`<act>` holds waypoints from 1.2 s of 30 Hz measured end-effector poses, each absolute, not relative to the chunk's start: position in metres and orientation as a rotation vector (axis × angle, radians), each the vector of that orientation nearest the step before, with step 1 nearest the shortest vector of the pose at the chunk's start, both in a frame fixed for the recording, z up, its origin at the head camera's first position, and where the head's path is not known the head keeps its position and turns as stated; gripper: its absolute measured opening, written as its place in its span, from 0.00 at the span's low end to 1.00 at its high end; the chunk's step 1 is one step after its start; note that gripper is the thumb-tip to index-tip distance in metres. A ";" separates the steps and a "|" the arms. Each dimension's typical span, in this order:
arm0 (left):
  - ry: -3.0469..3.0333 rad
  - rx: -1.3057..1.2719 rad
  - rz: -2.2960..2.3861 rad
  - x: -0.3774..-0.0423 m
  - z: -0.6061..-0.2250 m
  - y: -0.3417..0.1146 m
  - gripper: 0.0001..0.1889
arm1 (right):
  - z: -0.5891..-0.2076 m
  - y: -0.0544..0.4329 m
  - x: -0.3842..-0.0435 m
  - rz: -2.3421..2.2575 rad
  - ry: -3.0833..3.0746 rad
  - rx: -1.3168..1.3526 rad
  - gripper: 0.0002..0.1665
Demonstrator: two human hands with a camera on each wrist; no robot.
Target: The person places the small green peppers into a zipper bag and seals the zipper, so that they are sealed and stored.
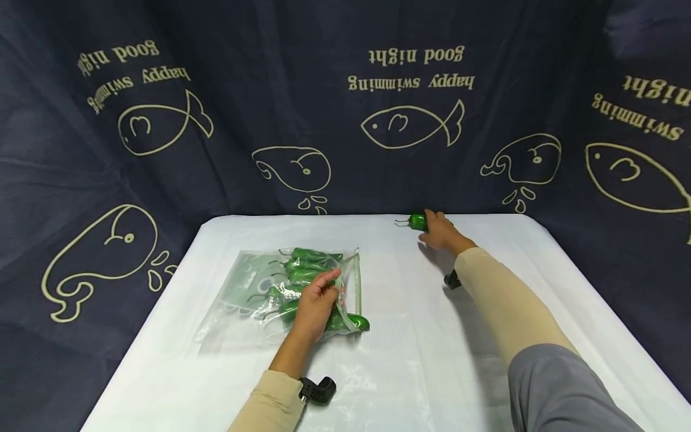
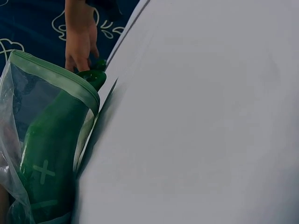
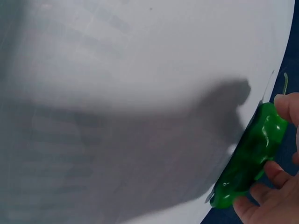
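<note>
A clear zip bag (image 1: 224,327) lies on the left half of the table with several green peppers (image 1: 310,255) inside. My left hand (image 1: 313,309) pinches the bag near its opening, whose green zip strip (image 1: 357,285) stands to the right of the fingers. One pepper's tip (image 1: 358,323) reaches the mouth of the bag. At the table's far edge, my right hand (image 1: 442,233) grips a single green pepper (image 3: 254,154) with thumb and fingers. Its thin stem points left in the head view. In the left wrist view, the bag's green strip (image 2: 56,74) stands in front of a large green pepper.
The white table (image 1: 399,378) ends at a dark blue curtain (image 1: 335,36) printed with fish and whales. A black wrist camera (image 1: 318,391) sits on the left wrist, another (image 1: 452,279) on the right.
</note>
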State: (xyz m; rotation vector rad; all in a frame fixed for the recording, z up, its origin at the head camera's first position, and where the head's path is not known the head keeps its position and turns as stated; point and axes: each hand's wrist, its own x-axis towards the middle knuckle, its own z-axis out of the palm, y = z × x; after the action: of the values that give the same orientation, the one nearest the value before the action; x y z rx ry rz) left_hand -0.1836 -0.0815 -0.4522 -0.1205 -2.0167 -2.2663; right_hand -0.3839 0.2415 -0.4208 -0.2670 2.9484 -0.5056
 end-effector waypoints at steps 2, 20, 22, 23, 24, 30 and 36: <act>-2.010 -0.128 -2.272 -0.184 -0.452 -0.081 0.21 | -0.420 0.242 -0.383 -0.520 2.953 -0.266 0.50; -1.995 -0.133 -2.260 -0.187 -0.451 -0.077 0.21 | -0.418 0.247 -0.380 -0.391 2.986 -0.232 0.41; -2.014 -0.135 -2.247 -0.187 -0.451 -0.076 0.21 | -0.419 0.248 -0.378 -0.386 2.987 -0.227 0.39; -2.020 -0.141 -2.246 -0.187 -0.451 -0.076 0.21 | -0.419 0.248 -0.378 -0.384 2.990 -0.223 0.39; -2.022 -0.148 -2.247 -0.187 -0.451 -0.076 0.21 | -0.420 0.249 -0.377 -0.390 2.993 -0.221 0.38; -1.988 -0.130 -2.273 -0.186 -0.453 -0.077 0.22 | -0.421 0.247 -0.376 -0.459 2.988 -0.251 0.38; -2.006 -0.107 -2.283 -0.185 -0.452 -0.080 0.22 | -0.423 0.246 -0.376 -0.493 2.994 -0.280 0.37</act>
State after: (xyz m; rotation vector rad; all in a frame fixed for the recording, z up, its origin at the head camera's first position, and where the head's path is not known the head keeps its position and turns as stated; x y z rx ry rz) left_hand -0.1848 -0.0797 -0.4518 -0.1066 -2.0056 -2.2826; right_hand -0.3756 0.2463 -0.4226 -0.2798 2.9944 -0.4932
